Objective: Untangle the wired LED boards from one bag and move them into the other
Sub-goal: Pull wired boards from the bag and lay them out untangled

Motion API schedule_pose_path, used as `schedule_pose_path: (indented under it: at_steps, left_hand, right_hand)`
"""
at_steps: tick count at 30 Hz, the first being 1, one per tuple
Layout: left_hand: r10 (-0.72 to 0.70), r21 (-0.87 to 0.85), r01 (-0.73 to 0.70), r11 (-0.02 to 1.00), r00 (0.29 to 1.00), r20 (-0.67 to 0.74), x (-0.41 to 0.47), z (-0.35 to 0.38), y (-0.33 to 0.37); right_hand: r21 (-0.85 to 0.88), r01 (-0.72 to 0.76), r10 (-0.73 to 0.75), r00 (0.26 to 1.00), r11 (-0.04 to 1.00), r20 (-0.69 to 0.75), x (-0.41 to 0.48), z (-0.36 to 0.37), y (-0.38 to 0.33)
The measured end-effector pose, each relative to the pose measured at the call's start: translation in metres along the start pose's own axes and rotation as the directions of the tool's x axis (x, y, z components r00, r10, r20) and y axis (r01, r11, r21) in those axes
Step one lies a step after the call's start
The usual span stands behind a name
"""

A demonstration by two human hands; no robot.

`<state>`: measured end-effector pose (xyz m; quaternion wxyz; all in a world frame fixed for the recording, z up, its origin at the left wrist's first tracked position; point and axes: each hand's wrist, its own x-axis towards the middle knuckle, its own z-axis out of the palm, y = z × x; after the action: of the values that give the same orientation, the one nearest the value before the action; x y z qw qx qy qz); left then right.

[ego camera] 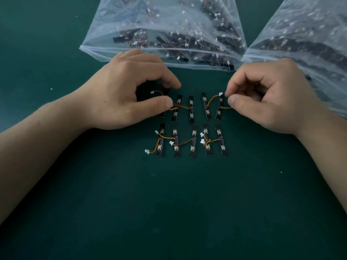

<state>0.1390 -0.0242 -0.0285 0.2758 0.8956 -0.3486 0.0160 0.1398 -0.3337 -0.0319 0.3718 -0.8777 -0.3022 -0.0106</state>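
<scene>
Ten LED boards lay in two rows on green mat — left hand pinched leftmost upper board, right hand pinched rightmost board's wire.

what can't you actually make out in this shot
Head view only:
- Leftmost far-row board: mostly covered by the left hand; grip unclear.
- Rightmost board's wire: its end runs under the right hand; grip unclear.
- Middle bag contents: blurred by cloudy plastic, uncountable.
- Right bag: cut by top and right edges.
- Print on near-row boards: too small.
</scene>
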Motion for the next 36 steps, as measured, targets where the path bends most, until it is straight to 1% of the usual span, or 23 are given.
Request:
schedule_pose_path:
  at_steps: [15,19,23,25,27,32,36]
  left_hand:
    - [-0.001,-0.002,0.001,1.000,1.000,0.003,0.0003,0.0000,0.0001]
    - [-0.001,-0.004,0.001,1.000,1.000,0.001,0.0002,0.0005,0.0006]
    - [0.000,0.002,0.000,1.000,1.000,0.003,0.0005,0.0004,0.0005]
    - [0.001,0.001,-0.001,1.000,1.000,0.002,0.0006,0.0006,0.0004]
    - [0.003,-0.001,-0.003,1.000,1.000,0.002,0.0004,0.0007,0.0002]
    - [-0.002,0.000,0.002,1.000,1.000,0.006,0.0003,-0.0002,-0.0008]
    - [-0.002,0.002,0.002,1.000,1.000,0.010,0.0003,-0.0006,-0.0009]
  right_hand:
    - [-0.030,0.007,-0.008,0.999,1.000,-0.043,0.0007,0.0022,0.0041]
    - [-0.066,0.020,-0.024,0.998,0.998,-0.053,0.0007,0.0023,0.0029]
    - [-0.087,0.015,-0.023,0.996,0.996,-0.087,0.0013,0.0022,0.0032]
    - [-0.072,0.001,-0.008,0.995,0.997,-0.100,0.0011,0.0025,0.0033]
    - [-0.055,-0.005,0.000,0.996,0.998,-0.087,0.0007,0.0019,0.0035]
    - [-0.085,-0.014,0.015,1.000,0.996,0.013,0.0015,0.0006,0.0031]
    - [-0.085,-0.018,0.022,0.999,0.996,0.039,0.0023,0.0021,0.0008]
